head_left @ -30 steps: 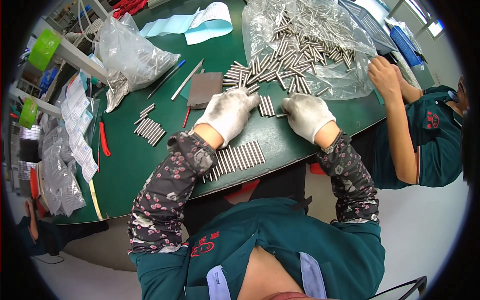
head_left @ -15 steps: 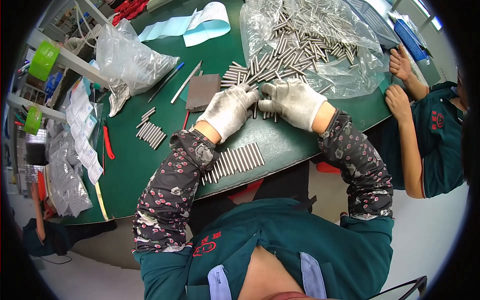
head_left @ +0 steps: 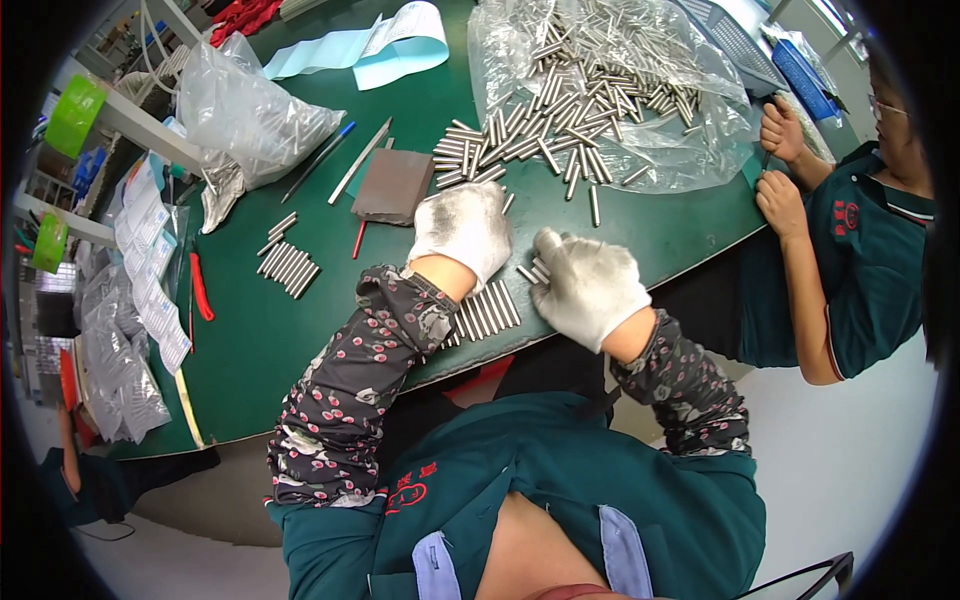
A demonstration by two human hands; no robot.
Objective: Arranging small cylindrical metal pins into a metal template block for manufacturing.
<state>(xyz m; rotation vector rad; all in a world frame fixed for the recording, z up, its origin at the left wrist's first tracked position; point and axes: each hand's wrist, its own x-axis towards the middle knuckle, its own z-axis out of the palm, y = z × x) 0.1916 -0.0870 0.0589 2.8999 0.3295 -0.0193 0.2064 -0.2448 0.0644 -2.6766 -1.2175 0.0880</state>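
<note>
My right hand (head_left: 592, 285), in a white glove, is closed on a few short silvery metal pins (head_left: 535, 270) whose ends stick out past the fingertips. It is just right of a neat row of pins (head_left: 488, 312) near the table's front edge. My left hand (head_left: 462, 228), in a smudged white glove, is curled between that row and the loose pile of metal pins (head_left: 560, 130). Its fingertips are hidden, so I cannot make out what they hold. The pile spreads over a clear plastic bag (head_left: 690, 160).
A brown block (head_left: 392, 186) lies left of the pile, and a smaller group of pins (head_left: 288, 268) further left. Stuffed clear bags (head_left: 250, 115), a red-handled tool (head_left: 200, 287) and paper sheets (head_left: 410, 45) lie around the green table (head_left: 330, 350). A co-worker (head_left: 845, 220) sits at the right.
My right hand has come away from the pile toward the front edge with pins in it. The left hand has moved slightly right and nearer, over the row's far side.
</note>
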